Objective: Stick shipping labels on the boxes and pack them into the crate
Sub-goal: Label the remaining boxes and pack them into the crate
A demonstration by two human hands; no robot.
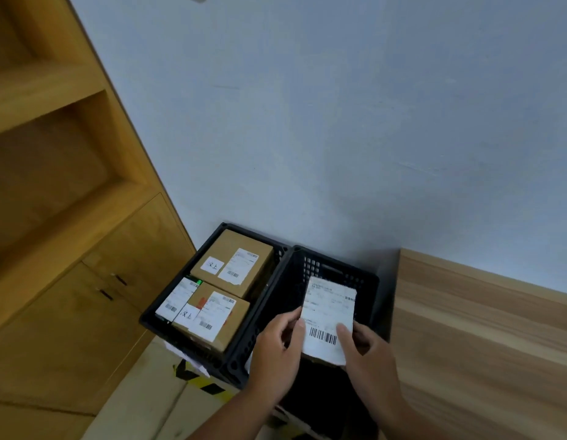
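Both hands hold up a white shipping label (328, 315) with a barcode, above a black crate (364, 281). My left hand (277, 347) pinches its left edge with the thumb on top. My right hand (366, 354) grips its lower right part, thumb beside the barcode. Whatever lies under the label is hidden. To the left, a second black crate (244, 354) holds brown boxes. One labelled box (233, 262) lies at the back, another labelled box (212, 315) at the front, and a white-labelled parcel (177, 298) sits at the front left.
A wooden table top (485, 344) runs along the right. A wooden cabinet with shelves and doors (69, 217) fills the left. The crates rest on a cardboard box with yellow-black tape (196, 381). A pale wall (339, 122) is behind.
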